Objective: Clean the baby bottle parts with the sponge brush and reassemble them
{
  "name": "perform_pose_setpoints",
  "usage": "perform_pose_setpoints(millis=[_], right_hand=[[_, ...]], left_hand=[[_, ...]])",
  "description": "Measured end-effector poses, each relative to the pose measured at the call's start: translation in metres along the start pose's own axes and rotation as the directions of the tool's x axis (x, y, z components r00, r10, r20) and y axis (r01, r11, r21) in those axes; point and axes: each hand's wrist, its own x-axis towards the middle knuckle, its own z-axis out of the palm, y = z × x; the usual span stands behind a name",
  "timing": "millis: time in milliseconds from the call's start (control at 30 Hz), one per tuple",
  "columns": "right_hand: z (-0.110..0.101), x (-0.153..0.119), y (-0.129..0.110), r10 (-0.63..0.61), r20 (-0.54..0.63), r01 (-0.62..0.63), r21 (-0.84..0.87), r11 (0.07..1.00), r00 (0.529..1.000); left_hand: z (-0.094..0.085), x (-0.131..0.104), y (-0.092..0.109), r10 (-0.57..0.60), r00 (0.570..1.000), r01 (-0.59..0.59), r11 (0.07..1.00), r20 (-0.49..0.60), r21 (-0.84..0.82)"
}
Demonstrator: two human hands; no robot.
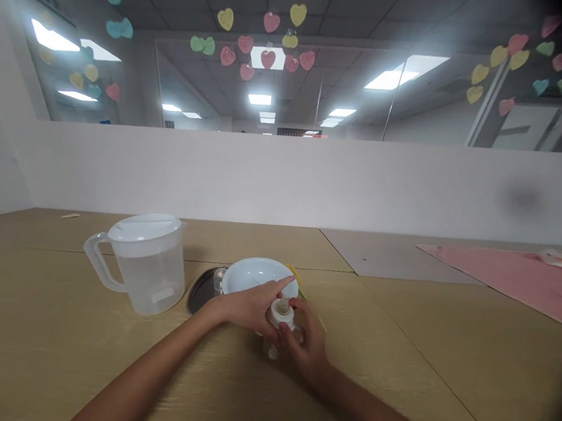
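Between my two hands is a small clear bottle with a white collar and a pale nipple-like top [282, 311], tilted toward me. My left hand [258, 307] grips its left side, with the index finger stretched out over the bowl's edge. The fingers of my right hand [307, 342] are closed round the collar's right side. Just behind them sits a white bowl [251, 272]. A dark round tray [196, 296] lies left of the bowl, with a small clear cap [219, 280] on it. Part of the bottle's body is hidden by my fingers.
A lidded clear pitcher [153, 274] of liquid stands on the wooden table [81, 346] at the left. Yellow and green thin items [300, 285] stick out right of the bowl. A pink mat [515, 273] lies at the right, before a white wall.
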Motion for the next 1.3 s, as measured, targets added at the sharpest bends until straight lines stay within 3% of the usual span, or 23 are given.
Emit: perform_pose_setpoints(millis=[467,700,1033,1200,1300], right_hand=[[-0.004,-0.002,-0.007,0.215,0.085,-0.22,0.06,0.974,0.973],[0.0,-0.001,-0.012,0.301,-0.004,-0.3,0.081,0.951,0.954],[-0.008,-0.005,-0.01,0.005,-0.016,-0.005,0.001,1.0,1.0],[-0.013,-0.004,-0.011,-0.138,-0.013,0.137,-0.07,0.988,0.99],[-0.018,0.002,-0.015,-0.301,0.063,0.305,-0.087,0.948,0.952]], left_hand=[[0.001,0.005,-0.007,-0.01,1.0,0.01,0.999,0.008,0.038],[0.005,0.004,-0.003,0.002,1.0,0.0,0.997,-0.026,0.076],[0.004,0.009,-0.002,0.062,0.998,-0.058,0.987,-0.027,0.15],[0.005,0.01,0.0,0.015,0.999,-0.01,0.99,-0.032,0.139],[0.004,0.01,0.001,0.007,1.0,-0.003,0.993,-0.031,0.122]])
